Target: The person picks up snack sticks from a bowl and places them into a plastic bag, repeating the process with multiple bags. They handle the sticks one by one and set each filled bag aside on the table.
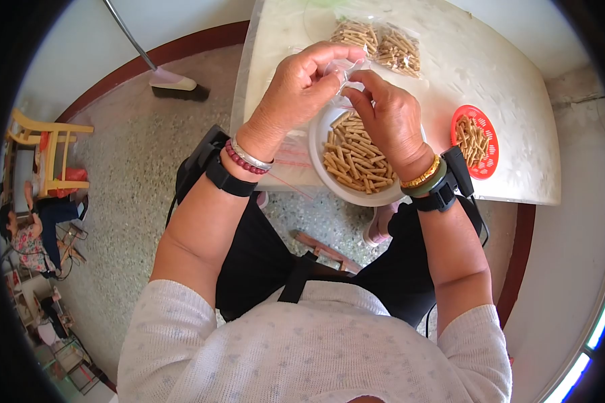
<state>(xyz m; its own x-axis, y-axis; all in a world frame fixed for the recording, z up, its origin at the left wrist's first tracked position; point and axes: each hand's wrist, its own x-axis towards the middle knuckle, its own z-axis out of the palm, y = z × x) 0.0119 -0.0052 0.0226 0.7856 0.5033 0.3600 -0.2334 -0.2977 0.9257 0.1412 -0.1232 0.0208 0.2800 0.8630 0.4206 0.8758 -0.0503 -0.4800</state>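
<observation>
A clear plastic bag (346, 67) is held up between both hands, over the far rim of a white bowl (319, 158). My left hand (299, 87) pinches it from the left with thumb and forefinger. From the right, my right hand (391, 115) grips its edge with bent fingers. Short, tan stick-shaped pieces (356, 158) lie heaped in the bowl, partly hidden by the right hand. Past the hands, two filled clear bags (398, 52) of similar sticks rest on the table. A red plastic basket (494, 144) to the right holds more sticks (472, 138).
The pale table (517, 87) has its near edge by my knees. Flat clear plastic with red lines (290, 158) lies left of the bowl. A broom (178, 84) leans at the left wall. Farther left, another person (33, 235) sits near a wooden chair (54, 151).
</observation>
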